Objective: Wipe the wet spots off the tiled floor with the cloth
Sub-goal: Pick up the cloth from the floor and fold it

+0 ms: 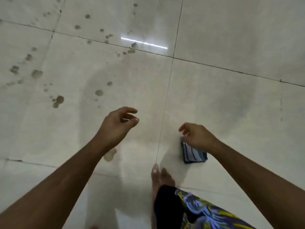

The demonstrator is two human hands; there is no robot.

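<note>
Pale tiled floor (214, 38), dark grout lines; wet spots (37, 73) scattered upper left. Cloth (194, 155): folded, blue-striped, lying flat on the floor beneath the right hand (197, 136), stripes and long axis running from near the fingers (184, 128) toward lower right. Left hand (115, 124): raised, loosely curled, holding nothing. Right hand: loosely spread above the cloth, not gripping it. Bare foot (156, 177) nearby.

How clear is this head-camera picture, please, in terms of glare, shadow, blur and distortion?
In the head view, a bright strip of glare reflects off the tiled floor; a soft shadow falls across the tiles near the left hand; the cloth and right hand are slightly motion-blurred; grout lines bow from wide-angle distortion; the wet spots stay readable.
</note>
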